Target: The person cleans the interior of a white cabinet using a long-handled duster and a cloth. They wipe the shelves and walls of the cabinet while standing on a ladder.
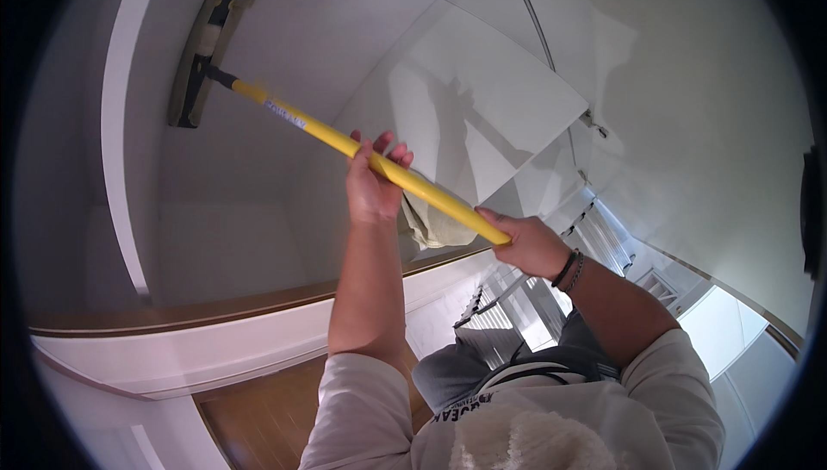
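A flat mop with a yellow pole (pixel 426 192) runs from the upper left down to the centre right. Its long dark head (pixel 205 53), with a pale cloth edge, lies against the pale surface at the upper left. My left hand (pixel 376 179) supports the pole around its middle, thumb on one side and fingertips on the other, the fingers loosely curled. Wrapped around the pole's lower end is my right hand (pixel 526 244), with dark bracelets at the wrist. A cream cloth (pixel 439 227) hangs just behind the pole, between my hands.
A white panel (pixel 504 69) stands beyond the pole, with a grey cable (pixel 533 11) above it. A wood-edged ledge (pixel 258 312) crosses below the mop. Metal ladder steps (pixel 597 237) show at the right. A brown wooden surface (pixel 271 412) lies at the lower left.
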Tool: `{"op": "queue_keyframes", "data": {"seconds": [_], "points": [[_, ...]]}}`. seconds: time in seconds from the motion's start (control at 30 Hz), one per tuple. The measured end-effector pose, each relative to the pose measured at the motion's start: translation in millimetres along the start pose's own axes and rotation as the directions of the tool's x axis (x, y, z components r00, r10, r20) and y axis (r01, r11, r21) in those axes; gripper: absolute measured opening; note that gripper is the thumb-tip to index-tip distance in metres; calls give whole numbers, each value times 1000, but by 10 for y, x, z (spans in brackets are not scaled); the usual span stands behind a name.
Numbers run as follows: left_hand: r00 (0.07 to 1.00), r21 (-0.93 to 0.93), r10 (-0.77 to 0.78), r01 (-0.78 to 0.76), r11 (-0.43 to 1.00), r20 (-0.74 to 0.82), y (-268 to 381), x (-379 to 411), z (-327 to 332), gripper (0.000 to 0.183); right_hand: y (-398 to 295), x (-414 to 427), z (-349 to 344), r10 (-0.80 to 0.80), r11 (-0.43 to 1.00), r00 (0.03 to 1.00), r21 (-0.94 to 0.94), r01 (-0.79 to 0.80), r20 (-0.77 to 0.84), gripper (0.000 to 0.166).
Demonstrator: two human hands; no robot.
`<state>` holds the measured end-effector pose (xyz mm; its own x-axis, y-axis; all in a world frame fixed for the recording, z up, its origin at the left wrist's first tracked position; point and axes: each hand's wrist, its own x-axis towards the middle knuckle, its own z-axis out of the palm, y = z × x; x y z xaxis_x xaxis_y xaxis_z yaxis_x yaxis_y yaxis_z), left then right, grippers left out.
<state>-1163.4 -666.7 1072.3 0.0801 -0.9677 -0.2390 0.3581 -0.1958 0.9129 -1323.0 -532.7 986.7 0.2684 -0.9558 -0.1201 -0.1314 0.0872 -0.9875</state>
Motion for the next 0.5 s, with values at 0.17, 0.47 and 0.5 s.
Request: {"op": "queue_keyframes", "data": {"seconds": [0.17,0.47,0.5], "points": [[999,81,48,-47,996,-9,2,-2,62,29,-195,-114,-126,140,990,986,19,-142,88,55],[987,164,-44,19,986,152,-228,-12,789,26,75,-372,-461,47,988,991,150,-28,-128,57],[986,169,-51,24,985,157,-232,-26,852,26,98,-384,-491,50,988,990,154,-29,-133,58]]}}
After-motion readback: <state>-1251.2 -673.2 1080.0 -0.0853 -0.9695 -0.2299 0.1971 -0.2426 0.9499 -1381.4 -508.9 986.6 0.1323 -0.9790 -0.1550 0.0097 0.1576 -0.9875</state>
